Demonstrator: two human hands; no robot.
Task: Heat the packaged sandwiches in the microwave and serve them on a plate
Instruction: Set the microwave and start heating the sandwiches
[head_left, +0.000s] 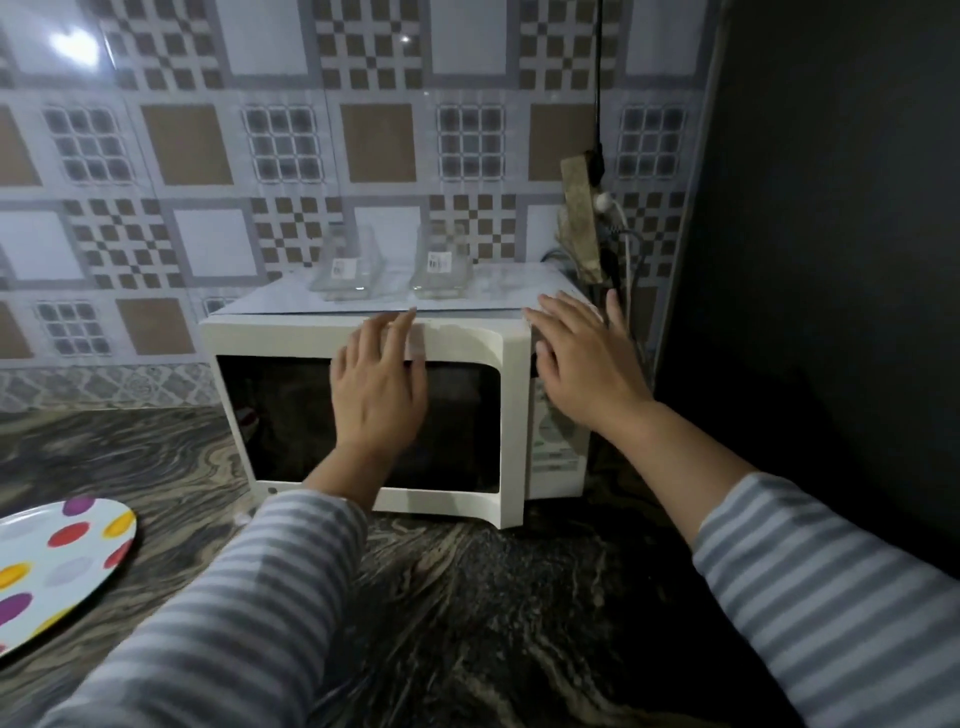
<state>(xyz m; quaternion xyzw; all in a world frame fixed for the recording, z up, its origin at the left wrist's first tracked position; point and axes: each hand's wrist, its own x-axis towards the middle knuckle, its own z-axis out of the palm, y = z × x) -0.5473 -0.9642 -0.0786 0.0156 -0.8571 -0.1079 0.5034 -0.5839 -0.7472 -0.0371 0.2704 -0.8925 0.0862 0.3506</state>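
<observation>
Two hands on microwave (363, 415): left hand (379, 384) flat on door glass, fingers spread, grip holding nothing; right hand (582, 358) open over control panel corner. Door slightly ajar, stiff, hinged left; push near right edge. Sandwiches not visible, maybe inside. Plate (57, 566) on desk, left; looks light, slick-rimmed

Microwave (395, 415) on the counter (467, 597), back against the tiled wall (260, 130), a tall cabinet side (831, 260) just to its right. Two glass containers (345, 270) (441, 267) side by side on top of the microwave, toward the rear. Cords (618, 244) hang behind its right rear corner. Plate (57, 566) on the counter, front left, well apart from the microwave. Left hand (379, 389) before the door, right hand (582, 358) at the microwave's upper right corner, over the control panel (556, 447).
</observation>
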